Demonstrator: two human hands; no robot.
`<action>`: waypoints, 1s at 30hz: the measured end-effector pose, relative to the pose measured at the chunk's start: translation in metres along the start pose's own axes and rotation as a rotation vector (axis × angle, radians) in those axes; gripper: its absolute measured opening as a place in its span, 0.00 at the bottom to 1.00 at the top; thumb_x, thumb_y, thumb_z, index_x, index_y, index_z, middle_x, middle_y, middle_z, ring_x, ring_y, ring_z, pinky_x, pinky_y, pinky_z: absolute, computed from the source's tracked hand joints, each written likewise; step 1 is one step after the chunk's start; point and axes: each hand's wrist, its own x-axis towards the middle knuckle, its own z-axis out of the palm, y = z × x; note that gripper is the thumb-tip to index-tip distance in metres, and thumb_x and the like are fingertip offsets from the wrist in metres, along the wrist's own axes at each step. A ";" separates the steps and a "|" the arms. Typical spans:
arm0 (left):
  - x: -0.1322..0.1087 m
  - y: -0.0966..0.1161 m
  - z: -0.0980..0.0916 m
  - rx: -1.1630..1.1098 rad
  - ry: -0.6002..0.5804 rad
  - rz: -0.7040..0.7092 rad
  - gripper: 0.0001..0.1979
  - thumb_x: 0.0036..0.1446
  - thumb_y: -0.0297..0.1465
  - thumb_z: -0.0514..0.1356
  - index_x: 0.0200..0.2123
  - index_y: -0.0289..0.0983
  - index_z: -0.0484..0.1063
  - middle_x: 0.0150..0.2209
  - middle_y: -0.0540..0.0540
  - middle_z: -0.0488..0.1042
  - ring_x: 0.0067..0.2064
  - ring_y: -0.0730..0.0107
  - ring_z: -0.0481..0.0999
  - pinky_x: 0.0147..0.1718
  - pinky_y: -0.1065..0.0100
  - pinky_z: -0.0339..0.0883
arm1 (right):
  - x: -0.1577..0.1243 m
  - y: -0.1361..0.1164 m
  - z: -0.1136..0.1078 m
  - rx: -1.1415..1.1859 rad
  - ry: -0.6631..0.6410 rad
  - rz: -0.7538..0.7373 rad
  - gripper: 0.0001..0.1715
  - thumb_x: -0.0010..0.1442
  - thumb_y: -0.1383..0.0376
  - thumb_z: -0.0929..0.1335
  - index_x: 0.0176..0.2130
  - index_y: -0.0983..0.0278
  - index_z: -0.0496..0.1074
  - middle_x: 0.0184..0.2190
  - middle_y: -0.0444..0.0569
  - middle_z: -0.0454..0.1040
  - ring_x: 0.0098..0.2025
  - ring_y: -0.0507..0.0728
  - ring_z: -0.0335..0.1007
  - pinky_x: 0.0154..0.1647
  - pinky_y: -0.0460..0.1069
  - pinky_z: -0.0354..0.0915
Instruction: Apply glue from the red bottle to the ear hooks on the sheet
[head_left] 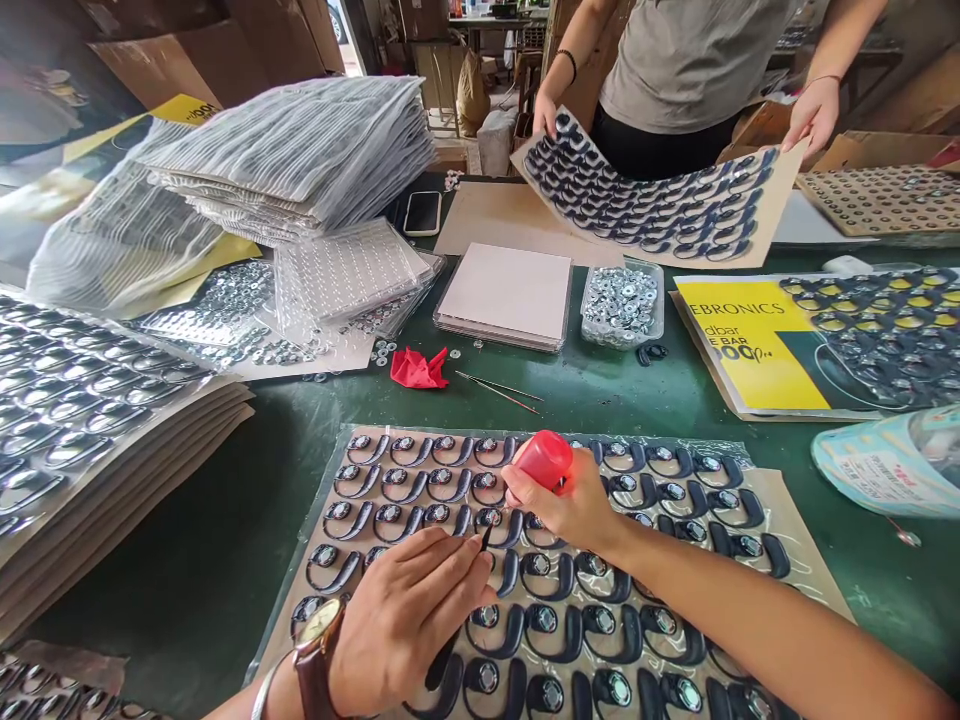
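Observation:
My right hand (pixel 559 500) is wrapped round a small red squeeze bottle (pixel 545 458), tipped over the sheet; its nozzle is hard to make out. In my left hand (pixel 420 610) is a slim black pointed tool (pixel 487 536), its fine tip showing past my fingertips and most of it hidden. Both hands meet above a film-covered brown sheet (pixel 799 540) bearing rows of black hook-shaped parts (pixel 551 617), each with a round end. Many round ends carry a shiny metallic disc. The tool's tip is at one such round end (pixel 489 517) near the middle.
Beyond the sheet lie metal tweezers (pixel 499 390), a crumpled red piece (pixel 418 368), a tub of metallic discs (pixel 622 305) and a white card stack (pixel 506 295). Stacked sheets (pixel 112 480) stand left, a blue patterned container (pixel 885 460) right. Opposite, a person holds another parts sheet (pixel 652 205).

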 end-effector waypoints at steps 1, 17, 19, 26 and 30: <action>-0.001 0.000 0.001 -0.005 0.002 -0.006 0.13 0.65 0.25 0.52 0.48 0.29 0.72 0.42 0.39 0.80 0.43 0.63 0.81 0.46 0.62 0.77 | 0.000 0.000 0.000 -0.004 -0.005 0.000 0.18 0.62 0.52 0.68 0.28 0.62 0.72 0.21 0.45 0.74 0.23 0.53 0.70 0.27 0.47 0.67; 0.006 0.000 -0.003 -0.059 0.037 -0.051 0.12 0.66 0.26 0.51 0.46 0.30 0.72 0.40 0.41 0.81 0.40 0.64 0.81 0.42 0.63 0.76 | 0.000 -0.004 -0.001 0.003 -0.023 0.009 0.20 0.62 0.51 0.69 0.25 0.61 0.71 0.19 0.45 0.73 0.22 0.53 0.70 0.25 0.47 0.67; 0.006 -0.002 -0.004 -0.086 0.025 -0.059 0.13 0.66 0.25 0.50 0.47 0.30 0.72 0.41 0.41 0.81 0.40 0.64 0.81 0.41 0.63 0.76 | 0.000 -0.003 -0.001 0.008 -0.023 0.010 0.19 0.61 0.51 0.69 0.26 0.61 0.72 0.19 0.45 0.74 0.22 0.54 0.70 0.26 0.47 0.67; 0.002 -0.008 -0.003 -0.174 0.024 -0.139 0.13 0.62 0.22 0.53 0.48 0.31 0.72 0.40 0.42 0.81 0.39 0.67 0.81 0.41 0.65 0.75 | -0.002 -0.001 -0.001 0.009 -0.030 0.009 0.19 0.62 0.51 0.69 0.28 0.61 0.72 0.21 0.46 0.74 0.23 0.54 0.71 0.26 0.48 0.67; 0.002 -0.009 -0.002 -0.214 0.038 -0.188 0.11 0.63 0.23 0.55 0.48 0.34 0.72 0.40 0.42 0.81 0.39 0.68 0.81 0.41 0.67 0.75 | -0.002 0.000 -0.002 0.000 -0.031 -0.003 0.19 0.62 0.51 0.68 0.28 0.62 0.72 0.21 0.46 0.75 0.23 0.54 0.71 0.25 0.47 0.67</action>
